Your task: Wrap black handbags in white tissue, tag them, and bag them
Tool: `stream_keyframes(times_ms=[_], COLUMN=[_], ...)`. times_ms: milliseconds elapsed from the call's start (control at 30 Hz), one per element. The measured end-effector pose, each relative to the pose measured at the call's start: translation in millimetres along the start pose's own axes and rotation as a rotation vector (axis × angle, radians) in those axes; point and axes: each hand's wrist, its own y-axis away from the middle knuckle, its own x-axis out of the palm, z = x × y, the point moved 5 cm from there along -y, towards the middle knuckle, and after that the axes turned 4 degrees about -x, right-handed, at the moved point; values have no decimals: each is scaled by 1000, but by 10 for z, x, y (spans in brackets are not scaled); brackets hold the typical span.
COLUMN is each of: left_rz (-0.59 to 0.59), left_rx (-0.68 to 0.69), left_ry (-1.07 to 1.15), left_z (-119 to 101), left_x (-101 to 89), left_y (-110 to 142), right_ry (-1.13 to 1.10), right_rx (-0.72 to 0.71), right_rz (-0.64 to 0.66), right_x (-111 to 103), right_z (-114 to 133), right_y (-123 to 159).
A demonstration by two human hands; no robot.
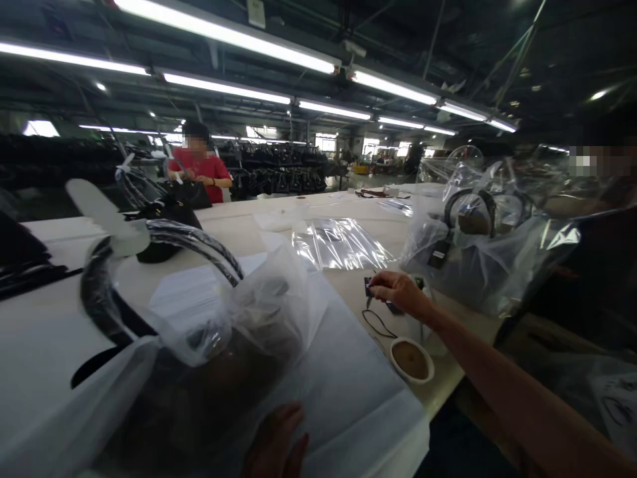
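Note:
My right hand (401, 292) reaches out over the long work table (239, 229) and pinches a small dark tag (369, 287) with a thin black cord (378, 323) trailing from it. My left hand (279, 441) rests at the bottom edge against a dark handbag (199, 392) wrapped in clear plastic and white wrapping. Its fingers lie partly spread on the wrapping. The bag's black handle (199, 242) arches up in front of me.
A roll of tape (412, 360) lies near the table's right edge. Flat clear plastic bags (343, 242) lie mid-table. Bagged handbags (472, 245) pile at the right. A person in red (202, 169) handles a black bag (189, 192) across the table. Another person (602, 199) stands far right.

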Motion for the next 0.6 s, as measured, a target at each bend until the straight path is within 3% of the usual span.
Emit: stream_keyframes(times_ms=[133,233,333,433,533,600], left_rz=[-18,57,145,115,85,30], left_rx=[-262,-466,-611,-676,-792,-803], left_ry=[281,469,583,627,689,699], left_z=[-221,-311,-348,-346,-284,-251], left_x=[-137,-59,35,32,13,-49], left_y=[-731,-1020,-1008,-863,-708,-669], right_ry=[9,85,130,193,184,25], right_rx=[-112,-151,-193,-240,-359,-415], right_rz=[237,359,412,412,317,199], right_x=[252,482,693,847,927,960], right_z=[496,732,896,1029,1164,1210], right_y=[369,633,838,976,1067,1116])
